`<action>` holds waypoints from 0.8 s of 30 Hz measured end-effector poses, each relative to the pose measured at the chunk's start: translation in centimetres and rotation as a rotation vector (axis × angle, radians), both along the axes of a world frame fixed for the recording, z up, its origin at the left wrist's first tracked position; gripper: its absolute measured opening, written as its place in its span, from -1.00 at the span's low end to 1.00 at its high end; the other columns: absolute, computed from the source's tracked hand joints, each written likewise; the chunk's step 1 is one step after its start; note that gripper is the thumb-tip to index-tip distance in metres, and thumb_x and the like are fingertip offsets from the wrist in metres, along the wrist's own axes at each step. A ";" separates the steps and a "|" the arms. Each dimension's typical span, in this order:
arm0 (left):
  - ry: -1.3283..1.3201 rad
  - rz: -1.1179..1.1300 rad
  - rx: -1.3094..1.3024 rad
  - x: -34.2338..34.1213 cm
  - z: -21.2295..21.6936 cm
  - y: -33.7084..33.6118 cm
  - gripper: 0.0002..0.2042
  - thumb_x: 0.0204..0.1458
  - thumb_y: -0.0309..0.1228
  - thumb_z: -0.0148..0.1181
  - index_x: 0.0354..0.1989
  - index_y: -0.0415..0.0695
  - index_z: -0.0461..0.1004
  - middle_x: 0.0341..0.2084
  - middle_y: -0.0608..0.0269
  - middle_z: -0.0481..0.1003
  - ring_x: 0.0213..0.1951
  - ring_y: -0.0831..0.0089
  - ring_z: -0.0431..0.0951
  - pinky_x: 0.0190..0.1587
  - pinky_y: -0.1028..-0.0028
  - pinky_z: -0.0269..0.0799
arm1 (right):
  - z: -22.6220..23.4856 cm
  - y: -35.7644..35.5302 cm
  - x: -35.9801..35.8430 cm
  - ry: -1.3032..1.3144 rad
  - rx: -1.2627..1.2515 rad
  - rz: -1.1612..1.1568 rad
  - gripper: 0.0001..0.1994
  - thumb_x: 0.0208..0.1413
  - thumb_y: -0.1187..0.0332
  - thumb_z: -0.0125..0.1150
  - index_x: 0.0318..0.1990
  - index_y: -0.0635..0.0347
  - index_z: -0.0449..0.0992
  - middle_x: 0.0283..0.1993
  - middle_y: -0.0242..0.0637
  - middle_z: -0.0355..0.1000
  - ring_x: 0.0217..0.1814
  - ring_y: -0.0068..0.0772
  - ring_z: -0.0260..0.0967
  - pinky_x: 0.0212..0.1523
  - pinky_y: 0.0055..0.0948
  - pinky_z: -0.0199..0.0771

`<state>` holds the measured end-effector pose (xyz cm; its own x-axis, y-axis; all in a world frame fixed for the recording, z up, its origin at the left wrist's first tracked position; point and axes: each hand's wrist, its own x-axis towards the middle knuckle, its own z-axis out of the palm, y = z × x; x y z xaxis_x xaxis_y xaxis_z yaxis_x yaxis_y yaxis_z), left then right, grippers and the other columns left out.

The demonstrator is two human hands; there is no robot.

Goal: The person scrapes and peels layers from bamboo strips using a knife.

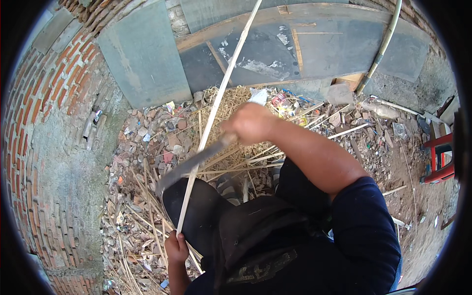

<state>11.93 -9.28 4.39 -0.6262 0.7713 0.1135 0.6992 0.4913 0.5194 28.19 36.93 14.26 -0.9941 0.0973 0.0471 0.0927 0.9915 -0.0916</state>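
The work in hand is the shaving of a long bamboo strip with a big knife, and it is judged to be well under way rather than near its end. The evidence for work done is the ground: a wide litter of thin pale offcuts lies spread to the person's left and ahead, mixed with broken brick and rubbish, and a heap of dry straw-like shavings sits just beyond the knees. What is left cannot be measured, since the strip runs up past the top edge of the view and its far end is hidden. The strip slants from the lower left, across the person's dark-trousered knee, toward the grey boards leaning at the wall. The right hand is closed in a fist round the knife handle, the blade lying across the strip at mid-length and touching it. The left hand is closed round the near end of the strip, low beside the knee. Further finished strips lie loose on the ground to the right, near a red stool. As to containers, none is visible; all offcuts and strips lie loose on the ground, unsorted.
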 end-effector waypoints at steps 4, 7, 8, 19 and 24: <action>-0.002 0.031 0.045 0.1 -0.4 0.3 -0.52 0.33 -0.05 -0.09 -0.51 -0.21 0.32 -0.76 -0.04 0.35 -0.64 -0.12 0.46 -0.57 0.13 0.25 | -2.0 4.5 1.9 0.246 -0.233 -0.373 -0.84 -0.09 0.36 0.28 -0.29 0.05 0.51 -0.42 -0.18 0.55 -0.29 -0.03 0.57 -0.24 -0.04 0.56; -0.017 0.027 0.004 0.0 0.2 0.6 -0.52 0.33 -0.05 -0.09 -0.51 -0.21 0.32 -0.76 -0.04 0.35 -0.64 -0.12 0.45 -0.58 0.13 0.24 | -2.2 4.7 2.0 0.212 -0.203 -0.460 -0.80 -0.07 0.31 0.27 -0.25 0.07 0.52 -0.36 -0.15 0.56 -0.22 0.02 0.56 -0.19 -0.01 0.56; -0.018 0.035 0.001 0.0 0.2 0.5 -0.52 0.33 -0.05 -0.09 -0.51 -0.21 0.32 -0.76 -0.04 0.36 -0.64 -0.12 0.46 -0.58 0.13 0.24 | -2.4 4.6 2.1 0.184 -0.212 -0.462 -0.78 -0.05 0.28 0.27 -0.22 0.07 0.53 -0.32 -0.15 0.57 -0.18 0.02 0.56 -0.16 -0.01 0.57; 0.018 0.045 -0.045 0.4 1.0 0.7 -0.52 0.32 -0.05 -0.06 -0.51 -0.21 0.34 -0.75 -0.05 0.37 -0.62 -0.11 0.47 -0.56 0.12 0.27 | 0.3 3.2 3.0 0.077 -0.113 -0.495 -0.72 -0.04 0.28 0.28 -0.13 0.06 0.54 -0.26 -0.13 0.60 -0.11 -0.02 0.58 -0.06 -0.03 0.56; 0.037 0.063 -0.064 0.4 0.8 0.5 -0.52 0.32 -0.05 -0.06 -0.52 -0.21 0.33 -0.76 -0.05 0.36 -0.63 -0.12 0.47 -0.57 0.12 0.26 | 1.5 0.1 1.8 0.048 -0.145 -0.399 -0.75 -0.01 0.30 0.27 -0.13 0.01 0.55 -0.27 -0.19 0.60 -0.13 -0.09 0.59 -0.08 -0.06 0.56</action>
